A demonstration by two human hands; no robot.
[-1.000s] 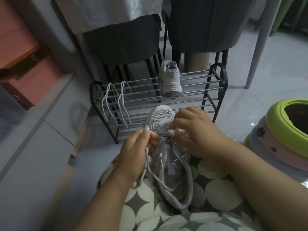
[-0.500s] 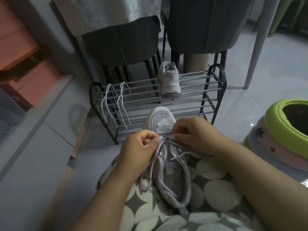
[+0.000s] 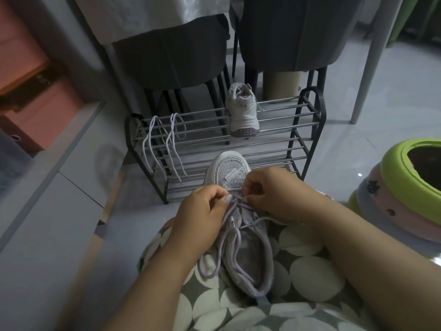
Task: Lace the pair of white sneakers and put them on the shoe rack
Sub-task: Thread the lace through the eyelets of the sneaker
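Note:
A white sneaker lies on my lap, toe pointing away toward the shoe rack. My left hand pinches its pale lace near the front eyelets. My right hand pinches the same lace from the other side, fingers curled close to the left hand. Loose lace loops trail back over the shoe's opening. The second white sneaker stands on the rack's top tier, heel toward me. A spare white lace hangs over the rack's left bars.
Two dark chairs stand right behind the rack. A pale cabinet runs along the left, pink boxes beyond it. Stacked green and pink stools sit on the right. A grey table leg rises at the back right.
Both hands have drawn closer together over the front eyelets. The left hand lowered and pulled the lace, and the loose loops now lie longer over the shoe's opening.

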